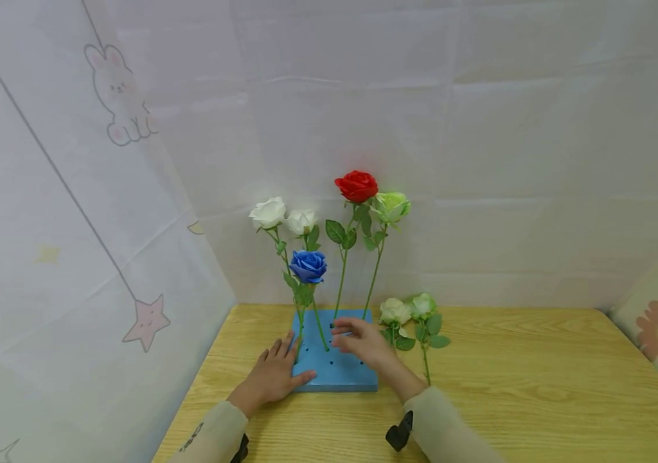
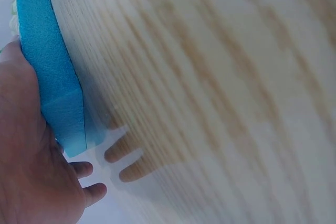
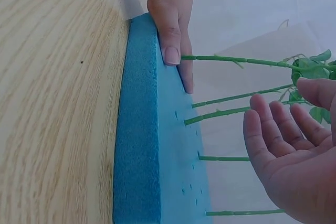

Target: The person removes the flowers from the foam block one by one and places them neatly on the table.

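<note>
A blue foam block (image 1: 343,379) with small holes lies on the table. Artificial roses stand in it by their stems: a blue rose (image 1: 308,266) in front, a red rose (image 1: 356,186), a light green rose (image 1: 392,208) and two white ones, of which the left white rose (image 1: 268,213) leans outward. My left hand (image 1: 274,376) rests on the block's left edge, fingers spread, thumb on its top. Over the block's right side is my right hand (image 1: 371,347), holding nothing; in the right wrist view its fingers (image 3: 273,135) are loosely bent beside the green stems.
Right of the block, a cream rose (image 1: 395,311) and a pale green-white rose (image 1: 423,305) lie on the wooden table (image 1: 514,386). A white sheet (image 1: 537,161) hangs behind the table, and a printed sheet (image 1: 74,257) hangs along the left.
</note>
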Available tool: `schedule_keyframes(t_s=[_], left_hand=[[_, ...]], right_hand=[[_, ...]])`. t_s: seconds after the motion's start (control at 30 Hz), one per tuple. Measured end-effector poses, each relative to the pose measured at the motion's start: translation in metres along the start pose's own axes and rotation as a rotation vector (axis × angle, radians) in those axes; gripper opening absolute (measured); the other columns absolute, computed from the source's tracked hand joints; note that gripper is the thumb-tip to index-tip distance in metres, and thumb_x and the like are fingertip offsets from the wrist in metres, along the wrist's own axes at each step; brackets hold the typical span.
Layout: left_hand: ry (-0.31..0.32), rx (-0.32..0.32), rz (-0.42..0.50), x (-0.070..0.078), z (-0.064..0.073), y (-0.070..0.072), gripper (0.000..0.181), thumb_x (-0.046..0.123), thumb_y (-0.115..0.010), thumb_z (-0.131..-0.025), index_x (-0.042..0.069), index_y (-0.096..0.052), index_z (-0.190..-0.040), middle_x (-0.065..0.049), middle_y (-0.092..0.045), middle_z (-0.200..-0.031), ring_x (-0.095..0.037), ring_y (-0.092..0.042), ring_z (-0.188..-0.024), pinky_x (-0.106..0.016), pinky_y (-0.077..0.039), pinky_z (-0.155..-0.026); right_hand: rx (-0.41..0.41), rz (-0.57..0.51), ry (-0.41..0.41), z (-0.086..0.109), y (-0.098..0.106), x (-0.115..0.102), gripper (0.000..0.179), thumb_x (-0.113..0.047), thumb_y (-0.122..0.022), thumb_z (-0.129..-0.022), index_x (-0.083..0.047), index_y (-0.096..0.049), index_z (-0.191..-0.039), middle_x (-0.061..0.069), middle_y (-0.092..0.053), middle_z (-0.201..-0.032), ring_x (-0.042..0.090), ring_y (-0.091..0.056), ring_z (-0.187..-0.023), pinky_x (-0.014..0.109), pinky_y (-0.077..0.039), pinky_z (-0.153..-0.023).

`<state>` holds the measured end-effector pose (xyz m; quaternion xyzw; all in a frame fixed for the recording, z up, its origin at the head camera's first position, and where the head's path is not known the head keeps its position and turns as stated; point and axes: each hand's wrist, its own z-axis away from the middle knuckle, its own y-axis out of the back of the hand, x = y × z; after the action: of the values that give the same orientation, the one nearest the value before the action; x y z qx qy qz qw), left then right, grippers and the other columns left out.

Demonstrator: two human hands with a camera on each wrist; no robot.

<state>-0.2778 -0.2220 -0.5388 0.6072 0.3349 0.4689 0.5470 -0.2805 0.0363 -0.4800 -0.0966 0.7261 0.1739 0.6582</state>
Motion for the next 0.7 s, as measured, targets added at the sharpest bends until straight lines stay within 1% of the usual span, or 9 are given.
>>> schedule_keyframes(t_s=[0.1, 0.17, 0.27, 0.33, 0.43, 0.53, 0.6, 0.7], left_hand=[[-0.002, -0.001, 0.004, 0.0, 0.0, 0.0, 0.101, 0.08, -0.037, -0.093, 0.006, -0.024, -0.162, -0.016, -0.013, -0.169, -0.046, -0.026, -0.149, -0.067, -0.029, -0.112], [-0.002, -0.004, -0.002, -0.001, 0.0, 0.0, 0.102, 0.08, -0.036, -0.093, 0.006, -0.024, -0.162, -0.016, -0.012, -0.169, -0.046, -0.026, -0.149, -0.067, -0.029, -0.112], [0.0, -0.006, -0.007, -0.001, -0.001, -0.001, 0.103, 0.081, -0.035, -0.093, 0.006, -0.024, -0.162, -0.015, -0.012, -0.169, -0.045, -0.026, -0.149, -0.066, -0.029, -0.113], [0.002, -0.007, -0.009, -0.002, -0.001, -0.002, 0.103, 0.081, -0.035, -0.093, 0.005, -0.024, -0.162, -0.015, -0.012, -0.169, -0.045, -0.026, -0.149, -0.066, -0.029, -0.113], [0.003, -0.004, -0.001, -0.002, -0.002, -0.002, 0.103, 0.08, -0.037, -0.093, 0.005, -0.025, -0.161, -0.016, -0.012, -0.169, -0.046, -0.026, -0.149, -0.067, -0.029, -0.112], [0.003, -0.006, -0.004, -0.002, -0.002, -0.002, 0.102, 0.079, -0.038, -0.093, 0.005, -0.024, -0.161, -0.016, -0.011, -0.169, -0.046, -0.026, -0.149, -0.067, -0.028, -0.113], [0.001, -0.005, -0.003, -0.002, -0.002, -0.002, 0.101, 0.079, -0.038, -0.094, 0.005, -0.025, -0.161, -0.016, -0.012, -0.169, -0.046, -0.026, -0.149, -0.067, -0.028, -0.112], [0.004, -0.017, -0.006, -0.003, -0.003, -0.002, 0.1, 0.078, -0.038, -0.095, 0.006, -0.023, -0.162, -0.015, -0.01, -0.17, -0.046, -0.024, -0.15, -0.067, -0.027, -0.113]], right_hand=[[0.005, -0.005, 0.01, -0.004, -0.003, 0.001, 0.045, -0.025, -0.07, -0.099, -0.007, -0.059, -0.138, 0.019, -0.063, -0.13, 0.025, -0.067, -0.108, 0.049, -0.054, -0.095], [0.011, -0.005, 0.011, -0.006, -0.005, 0.002, 0.046, -0.027, -0.071, -0.098, -0.008, -0.06, -0.138, 0.018, -0.063, -0.13, 0.024, -0.067, -0.108, 0.047, -0.055, -0.095], [0.01, -0.013, 0.029, -0.009, -0.007, 0.002, 0.049, -0.029, -0.072, -0.097, -0.007, -0.059, -0.139, 0.022, -0.061, -0.132, 0.026, -0.067, -0.109, 0.043, -0.056, -0.093], [0.01, -0.022, 0.026, -0.012, -0.008, 0.002, 0.049, -0.029, -0.072, -0.097, -0.009, -0.059, -0.139, 0.021, -0.061, -0.132, 0.025, -0.067, -0.109, 0.041, -0.056, -0.093], [0.006, -0.04, 0.032, -0.015, -0.011, 0.003, 0.046, -0.024, -0.071, -0.098, -0.008, -0.059, -0.14, 0.019, -0.062, -0.131, 0.025, -0.067, -0.11, 0.042, -0.056, -0.093], [0.009, -0.054, 0.024, -0.017, -0.013, 0.004, 0.044, -0.021, -0.069, -0.099, -0.01, -0.059, -0.14, 0.015, -0.063, -0.13, 0.025, -0.067, -0.11, 0.046, -0.055, -0.096], [0.01, -0.057, 0.019, -0.018, -0.015, 0.004, 0.045, -0.023, -0.07, -0.098, -0.011, -0.059, -0.14, 0.015, -0.063, -0.131, 0.024, -0.067, -0.11, 0.048, -0.054, -0.097], [0.005, -0.069, 0.017, -0.02, -0.017, 0.004, 0.051, -0.029, -0.073, -0.096, -0.01, -0.058, -0.141, 0.015, -0.063, -0.131, 0.025, -0.067, -0.11, 0.051, -0.053, -0.098]])
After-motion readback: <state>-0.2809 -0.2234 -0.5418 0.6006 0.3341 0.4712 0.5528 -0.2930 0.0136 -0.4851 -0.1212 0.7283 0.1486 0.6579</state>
